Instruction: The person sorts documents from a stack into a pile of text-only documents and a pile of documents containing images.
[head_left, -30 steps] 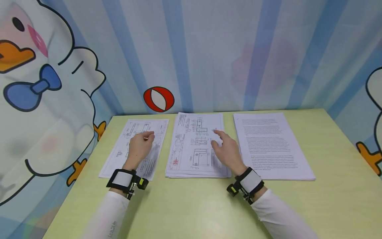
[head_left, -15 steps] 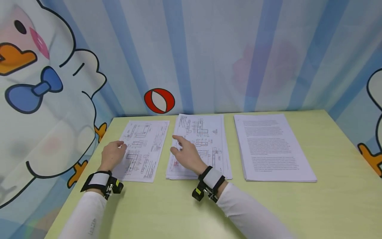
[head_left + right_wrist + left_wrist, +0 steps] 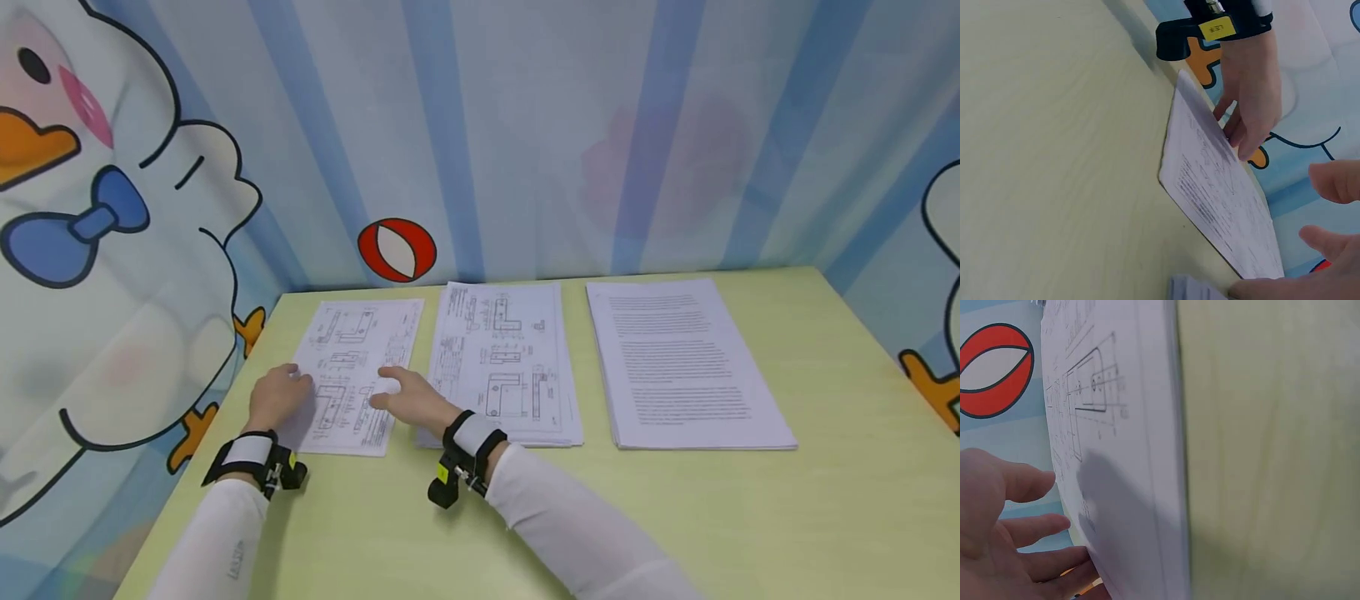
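Observation:
A white paper with printed technical drawings (image 3: 352, 337) lies at the table's left. My left hand (image 3: 276, 398) is at its left edge, fingertips touching that edge in the left wrist view, thumb (image 3: 1029, 482) apart from the fingers. My right hand (image 3: 415, 400) hovers between this paper and the middle stack of drawings (image 3: 517, 354), fingers loosely bent and reaching over the paper's right edge. Between its thumb and fingers nothing is held. In the right wrist view the left hand (image 3: 1257, 94) stands at the far edge of the drawing paper (image 3: 1210, 181).
A thick stack of text pages (image 3: 682, 367) lies to the right of the middle stack. All rest on a pale yellow-green table (image 3: 847, 500). A printed curtain (image 3: 525, 142) hangs behind and beside the table. Both wrists carry strapped cameras.
The left hand has moved left from over the drawing paper to its left edge. The right hand has swept left from the middle stack to the left paper's right edge. The papers stay put.

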Action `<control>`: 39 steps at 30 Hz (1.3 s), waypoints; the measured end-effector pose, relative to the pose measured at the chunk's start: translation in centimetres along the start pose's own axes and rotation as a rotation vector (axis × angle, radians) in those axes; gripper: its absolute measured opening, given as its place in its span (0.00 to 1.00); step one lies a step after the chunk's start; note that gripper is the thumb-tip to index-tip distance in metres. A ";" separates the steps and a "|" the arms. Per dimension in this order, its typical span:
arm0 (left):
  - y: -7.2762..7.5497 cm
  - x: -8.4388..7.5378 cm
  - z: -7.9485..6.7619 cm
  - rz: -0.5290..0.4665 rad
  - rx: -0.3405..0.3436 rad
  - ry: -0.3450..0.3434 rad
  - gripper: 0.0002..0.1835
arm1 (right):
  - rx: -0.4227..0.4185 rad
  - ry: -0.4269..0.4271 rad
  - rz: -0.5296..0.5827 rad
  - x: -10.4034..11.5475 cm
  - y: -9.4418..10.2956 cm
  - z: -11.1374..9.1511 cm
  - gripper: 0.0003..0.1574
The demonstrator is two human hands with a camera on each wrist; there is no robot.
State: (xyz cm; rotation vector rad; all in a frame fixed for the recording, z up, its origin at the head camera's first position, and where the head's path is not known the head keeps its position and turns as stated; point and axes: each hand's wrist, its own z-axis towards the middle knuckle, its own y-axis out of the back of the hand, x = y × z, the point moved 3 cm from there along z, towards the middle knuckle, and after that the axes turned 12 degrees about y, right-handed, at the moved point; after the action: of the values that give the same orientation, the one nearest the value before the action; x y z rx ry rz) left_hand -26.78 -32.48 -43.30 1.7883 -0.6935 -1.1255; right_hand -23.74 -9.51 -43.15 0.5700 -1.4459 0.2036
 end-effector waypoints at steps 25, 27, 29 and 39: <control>-0.4 0.0 0.2 -0.195 0.042 0.144 0.29 | -0.430 -0.033 0.482 -1.6 -1.2 1.0 0.55; -0.6 0.0 0.2 -0.221 0.069 0.154 0.30 | -0.408 -0.036 0.462 -1.8 -1.3 1.0 0.49; -0.8 0.0 0.2 -0.236 0.097 0.153 0.30 | -0.396 -0.038 0.417 -2.0 -1.1 1.0 0.39; -1.4 -0.4 -0.2 -0.427 0.188 0.088 0.30 | -0.420 0.006 0.149 -0.9 1.6 0.3 0.25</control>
State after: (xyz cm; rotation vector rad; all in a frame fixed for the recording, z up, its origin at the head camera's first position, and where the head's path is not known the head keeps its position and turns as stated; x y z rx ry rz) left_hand -26.77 -31.49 -44.35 2.2015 -0.3809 -1.2796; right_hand -24.88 -8.09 -43.67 0.1194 -1.4725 0.0145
